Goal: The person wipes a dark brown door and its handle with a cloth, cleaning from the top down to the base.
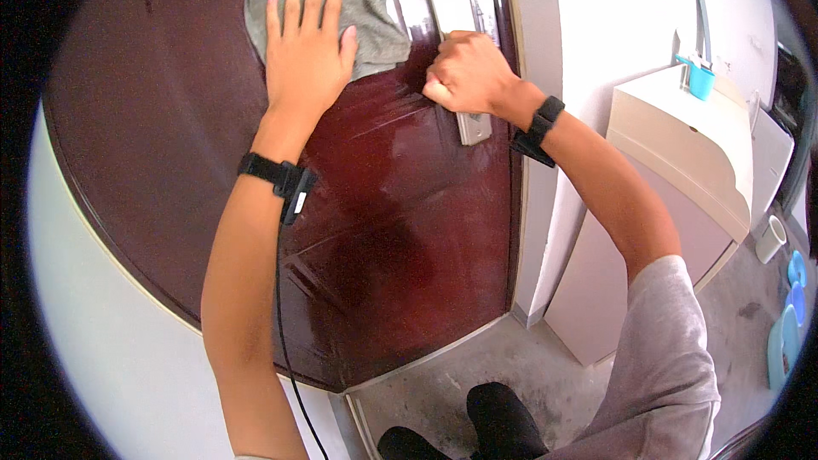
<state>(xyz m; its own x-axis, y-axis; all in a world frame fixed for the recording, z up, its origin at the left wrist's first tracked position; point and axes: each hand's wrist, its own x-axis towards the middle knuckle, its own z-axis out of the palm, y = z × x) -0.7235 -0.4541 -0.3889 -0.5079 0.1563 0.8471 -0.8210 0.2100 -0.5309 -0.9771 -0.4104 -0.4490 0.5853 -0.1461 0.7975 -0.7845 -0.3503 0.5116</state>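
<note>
My left hand [311,54] lies flat with fingers spread on a grey-green cloth [374,29], pressing it against a dark red-brown door [396,223]. Folds run through the cloth's right part. To the right, my right hand [470,70] is closed in a fist over the middle of the metal door handle plate [474,130]. The handle's grip is hidden inside that fist, while the plate shows above and below it. Each wrist wears a black strap, and a thin black cable [279,306] runs down along my left forearm.
A pale door frame [537,140] and white wall border the door on the right. Beside them stands a cream cabinet [677,121] with a turquoise cup [702,82] on top. Blue basins [783,345] and a white container [771,239] sit on the concrete floor [441,402].
</note>
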